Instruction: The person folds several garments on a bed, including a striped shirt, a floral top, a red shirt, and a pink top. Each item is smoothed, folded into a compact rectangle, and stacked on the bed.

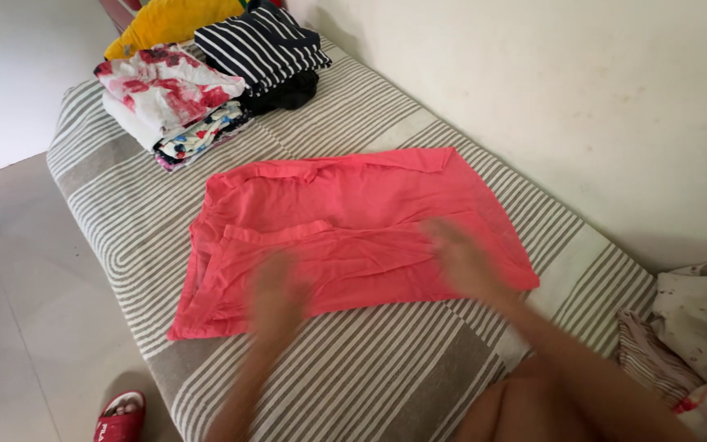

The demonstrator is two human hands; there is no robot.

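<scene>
A coral-pink garment (345, 225) lies spread flat on a bed with a grey-and-white striped cover (124, 205). My left hand (276, 299) rests on the garment's near edge, blurred by motion. My right hand (460, 258) lies on its right part, also blurred. Both hands look flat with fingers apart, pressing on the cloth and gripping nothing that I can make out.
Folded clothes are stacked at the bed's far end: a red-flowered white pile (169, 94), a navy striped one (263, 45) and a yellow item (173, 20). Crumpled pale clothes (701, 323) lie at right. A wall runs behind. A red slipper (120, 417) is on the tiled floor.
</scene>
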